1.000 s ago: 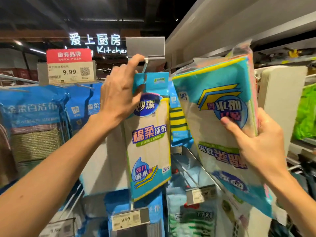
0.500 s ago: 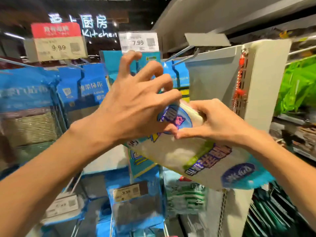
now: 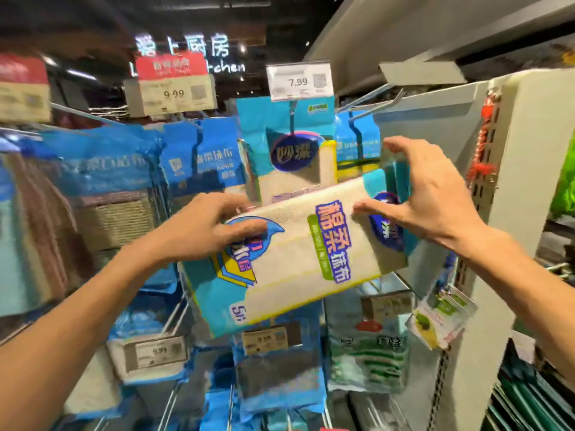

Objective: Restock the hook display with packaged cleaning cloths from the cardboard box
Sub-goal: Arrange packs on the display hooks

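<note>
I hold a pack of cleaning cloths [image 3: 295,259] sideways in front of the hook display, its blue header end pointing right. It is cream and blue with purple lettering. My left hand [image 3: 199,231] grips its lower end, thumb on the front. My right hand [image 3: 435,197] holds the header end, with the thumb on the front and the fingers curled over the top edge. Just behind hangs an identical pack [image 3: 292,157] on the hook under the 7.99 price tag [image 3: 300,82]. The cardboard box is out of view.
Blue cloth packs [image 3: 102,169] fill the hooks to the left under a 9.99 tag [image 3: 174,94]. More packs [image 3: 273,368] and green-striped bags [image 3: 367,362] hang on lower hooks. A white upright panel [image 3: 529,181] bounds the display on the right.
The pack in my hands has turned from upside down to sideways. My hands, close together half a second ago, have spread to its two ends. The view has shifted slightly left.
</note>
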A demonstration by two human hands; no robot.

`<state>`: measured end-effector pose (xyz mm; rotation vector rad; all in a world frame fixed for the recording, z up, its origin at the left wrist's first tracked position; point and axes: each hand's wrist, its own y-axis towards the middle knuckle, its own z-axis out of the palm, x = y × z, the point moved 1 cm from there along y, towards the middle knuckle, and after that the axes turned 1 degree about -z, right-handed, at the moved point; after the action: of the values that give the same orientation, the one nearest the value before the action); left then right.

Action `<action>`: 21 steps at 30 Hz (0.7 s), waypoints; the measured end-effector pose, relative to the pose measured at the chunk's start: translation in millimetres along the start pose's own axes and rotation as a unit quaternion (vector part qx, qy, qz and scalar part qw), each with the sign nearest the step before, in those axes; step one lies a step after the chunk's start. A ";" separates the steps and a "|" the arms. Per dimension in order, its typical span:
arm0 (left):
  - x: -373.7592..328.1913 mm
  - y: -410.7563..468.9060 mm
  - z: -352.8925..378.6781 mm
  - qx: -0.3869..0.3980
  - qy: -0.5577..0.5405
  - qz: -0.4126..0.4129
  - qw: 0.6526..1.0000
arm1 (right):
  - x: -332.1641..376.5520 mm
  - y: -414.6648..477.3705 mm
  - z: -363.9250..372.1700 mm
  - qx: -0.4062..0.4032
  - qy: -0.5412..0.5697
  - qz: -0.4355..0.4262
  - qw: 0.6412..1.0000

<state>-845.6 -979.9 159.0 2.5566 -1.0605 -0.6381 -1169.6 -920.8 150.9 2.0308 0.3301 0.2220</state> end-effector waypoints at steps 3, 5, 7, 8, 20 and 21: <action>13.9 -6.5 0.8 0.001 -0.064 -0.024 0.998 | -5.5 -1.1 7.4 -0.098 0.073 0.085 0.989; 16.6 -8.9 1.8 0.007 -0.091 -0.030 0.995 | -5.9 3.0 7.6 -0.128 0.154 0.164 0.966; 16.9 -9.4 5.5 0.023 -0.115 -0.044 0.992 | -6.7 11.0 10.9 -0.064 0.248 0.257 0.932; 18.2 -9.3 8.5 0.039 -0.130 -0.055 0.989 | -8.2 14.6 15.3 -0.018 0.291 0.269 0.918; -65.3 43.5 7.3 -0.078 -0.211 0.046 0.973 | 43.6 56.0 28.4 0.161 0.304 -0.028 0.939; -71.1 48.7 6.7 -0.095 -0.190 0.049 0.976 | 49.2 59.6 28.3 0.165 0.300 -0.049 0.938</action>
<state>-922.5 -962.3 194.4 2.2547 -1.1676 -1.1743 -1106.6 -954.7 191.5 2.2305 0.8973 0.7741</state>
